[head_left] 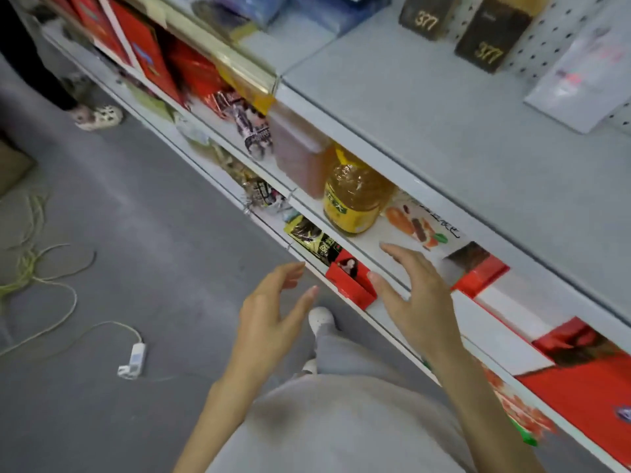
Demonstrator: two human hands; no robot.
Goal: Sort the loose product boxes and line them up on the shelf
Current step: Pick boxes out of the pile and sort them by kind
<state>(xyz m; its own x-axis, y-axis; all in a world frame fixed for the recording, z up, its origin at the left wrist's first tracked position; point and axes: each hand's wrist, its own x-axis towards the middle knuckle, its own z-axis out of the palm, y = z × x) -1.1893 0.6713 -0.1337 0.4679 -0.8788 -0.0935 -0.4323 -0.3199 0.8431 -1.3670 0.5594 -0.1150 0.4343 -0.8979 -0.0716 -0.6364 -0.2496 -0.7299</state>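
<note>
Grey clothes [341,421] fill the bottom, right under the camera, w/ a white shoe [321,319] poking out past them.

The big shelf rack [444,131] runs across the pic from top left to bottom right. The grey floor [153,216] is on the left.

A big red box [587,380] lies flat on a low shelf at the far right. A yellow oil bottle [355,199] stands on the middle shelf. Two dark boxes [488,35] marked 377 stand on the top shelf, side by side.

A red-and-brown box [478,271] lies on the middle shelf, just right of the R hand.

The right hand [420,295] is spread wide and holds nothing. It hangs over the front edge of the middle shelf. The left hand [269,315] is wide open too, fingers a bit bent, empty, out over the floor just in front of the rack.

The small red box [351,285] sits at the front edge of the lower shelf, btw the two hands. The R thumb is right beside it (can't tell if they touch).

A pale cable [51,278] loops on the floor, w/ a white plug strip [133,360] at its end.
</note>
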